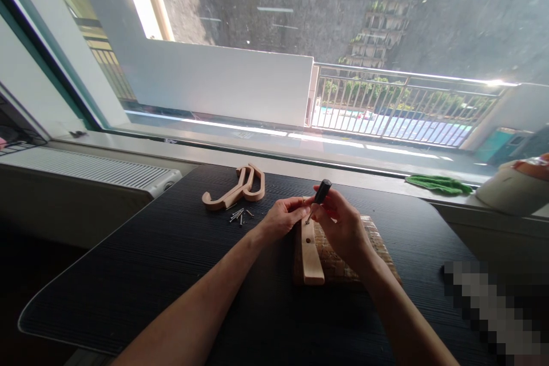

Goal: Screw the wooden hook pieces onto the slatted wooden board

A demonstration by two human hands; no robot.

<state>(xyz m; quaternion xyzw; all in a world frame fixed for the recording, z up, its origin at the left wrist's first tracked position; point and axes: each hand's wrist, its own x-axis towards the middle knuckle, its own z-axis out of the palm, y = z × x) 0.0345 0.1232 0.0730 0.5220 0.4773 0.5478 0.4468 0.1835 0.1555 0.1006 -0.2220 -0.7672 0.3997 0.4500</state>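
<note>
My right hand (343, 226) is closed around a screwdriver with a black handle (323, 190). The screwdriver leans, its tip down at a hole in a pale wooden piece (313, 266). My left hand (281, 218) grips the far part of that piece, its fingertips close to the screwdriver tip. Another dark hole shows in the wood nearer me. Under the piece lies a brown woven-looking block (380, 240), partly covered by my right hand. Several loose screws (237, 216) lie left of my left hand, beside curved wooden hooks (234, 194).
A black wood-grain table (171, 274) stands against the window sill (377, 177). On the sill are a green cloth (440, 184) and a pale pot (512, 189). A white radiator (94, 168) is at the left. Something blurred out (493, 309) is at the lower right.
</note>
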